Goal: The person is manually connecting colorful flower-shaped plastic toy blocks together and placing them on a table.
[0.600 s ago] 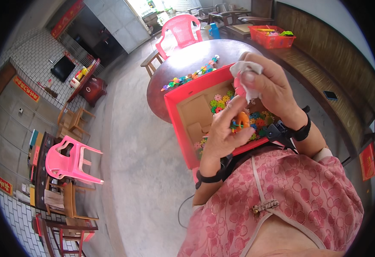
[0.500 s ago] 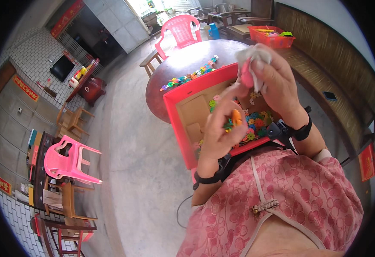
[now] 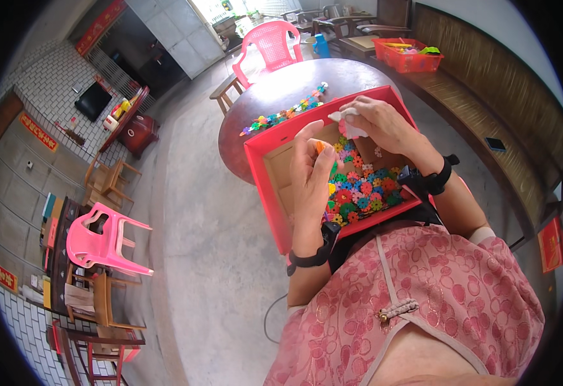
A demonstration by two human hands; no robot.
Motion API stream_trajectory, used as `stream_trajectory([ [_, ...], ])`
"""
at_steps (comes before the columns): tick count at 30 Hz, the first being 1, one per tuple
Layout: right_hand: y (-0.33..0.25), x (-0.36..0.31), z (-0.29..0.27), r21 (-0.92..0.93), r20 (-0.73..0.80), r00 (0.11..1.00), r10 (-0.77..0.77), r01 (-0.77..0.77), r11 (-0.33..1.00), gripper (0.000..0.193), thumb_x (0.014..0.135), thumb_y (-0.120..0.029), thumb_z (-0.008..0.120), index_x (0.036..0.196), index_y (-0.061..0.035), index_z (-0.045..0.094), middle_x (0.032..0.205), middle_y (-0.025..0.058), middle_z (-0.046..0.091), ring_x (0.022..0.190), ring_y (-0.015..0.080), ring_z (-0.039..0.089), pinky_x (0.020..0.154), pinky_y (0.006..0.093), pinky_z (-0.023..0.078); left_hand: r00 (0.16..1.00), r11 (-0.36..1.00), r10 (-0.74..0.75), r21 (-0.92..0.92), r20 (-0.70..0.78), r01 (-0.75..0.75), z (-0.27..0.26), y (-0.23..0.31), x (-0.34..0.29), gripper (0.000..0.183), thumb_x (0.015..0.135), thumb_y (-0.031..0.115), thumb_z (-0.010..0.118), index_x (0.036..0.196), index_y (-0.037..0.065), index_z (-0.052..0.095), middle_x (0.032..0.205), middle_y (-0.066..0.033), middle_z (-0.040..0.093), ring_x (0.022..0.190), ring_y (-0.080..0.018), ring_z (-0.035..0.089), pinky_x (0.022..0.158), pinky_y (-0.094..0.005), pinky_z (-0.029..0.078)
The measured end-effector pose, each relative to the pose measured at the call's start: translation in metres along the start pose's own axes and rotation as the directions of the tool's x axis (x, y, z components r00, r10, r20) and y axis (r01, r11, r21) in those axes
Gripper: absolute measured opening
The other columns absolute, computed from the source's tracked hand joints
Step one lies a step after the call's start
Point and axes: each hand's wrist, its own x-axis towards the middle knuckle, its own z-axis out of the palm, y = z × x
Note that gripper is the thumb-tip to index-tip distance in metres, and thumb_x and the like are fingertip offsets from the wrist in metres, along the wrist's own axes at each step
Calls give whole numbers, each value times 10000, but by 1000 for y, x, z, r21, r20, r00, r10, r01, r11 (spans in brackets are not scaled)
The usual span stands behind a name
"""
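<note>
Both hands are above a red box (image 3: pixel 265 186) that holds many colourful flower-shaped plastic discs (image 3: pixel 362 193). My right hand (image 3: pixel 387 125) is closed on a crumpled white tissue (image 3: pixel 352 122), near the far side of the box. Something pink shows just below the tissue; whether the hand holds it too, I cannot tell. My left hand (image 3: pixel 310 170) is over the box's left part, with a small orange piece (image 3: pixel 320 147) pinched at the thumb. A bit of green shows beside that thumb. On the round table (image 3: pixel 243 106) beyond the box lies a chain of joined discs (image 3: pixel 284 116).
A pink armchair (image 3: pixel 270 48) stands behind the table, and another pink plastic chair (image 3: pixel 104 241) is at the left. A long wooden bench (image 3: pixel 468 109) along the right carries a red basket (image 3: pixel 410 61) of coloured things and a phone (image 3: pixel 495 144).
My right hand has come down toward the box with the tissue. My left hand has shifted slightly left and up, still with the orange piece. More discs in the box are now visible.
</note>
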Motion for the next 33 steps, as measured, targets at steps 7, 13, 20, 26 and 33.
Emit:
stream_trajectory([
  [7, -17, 8, -19, 167, -157, 986, 64, -37, 985, 210, 908, -125, 532, 1043, -2, 635, 954, 153, 600, 901, 298, 606, 777, 358, 484, 998, 998, -62, 17, -6, 62, -4, -11, 3, 434, 891, 124, 593, 1286, 18, 447, 793, 3, 498, 699, -59, 497, 607, -199, 399],
  [13, -8, 10, -6, 169, -252, 967, 44, -1, 986, 233, 917, -159, 535, 1013, 30, 632, 967, 169, 604, 879, 317, 634, 747, 365, 504, 996, 992, -78, 101, 36, 74, -8, -24, 5, 505, 869, 164, 648, 1304, 21, 435, 822, -16, 520, 705, -63, 482, 604, -207, 407],
  [20, -22, 13, -20, 261, -210, 956, 204, -146, 954, 196, 911, -147, 555, 978, 28, 611, 921, 163, 597, 813, 312, 619, 684, 371, 485, 996, 988, -92, 128, 6, 91, -7, -26, 6, 517, 872, 183, 656, 1310, 22, 434, 810, -23, 522, 697, -78, 484, 600, -217, 412],
  [26, -45, 13, -10, 414, -258, 966, -35, 144, 899, 182, 861, -160, 617, 925, 10, 604, 874, 118, 584, 780, 276, 592, 678, 357, 482, 991, 985, -131, 116, -11, 131, -8, -37, 6, 547, 853, 171, 676, 1315, 18, 425, 890, -50, 564, 792, -103, 547, 676, -239, 459],
  [33, -39, 7, 5, 362, -70, 939, -337, 339, 868, 177, 860, -143, 611, 947, 11, 607, 914, 132, 587, 827, 295, 589, 735, 374, 473, 995, 993, 3, 118, 100, -14, -13, -46, 10, 620, 772, 127, 726, 1299, 12, 422, 1113, -113, 582, 991, -198, 597, 853, -304, 479],
])
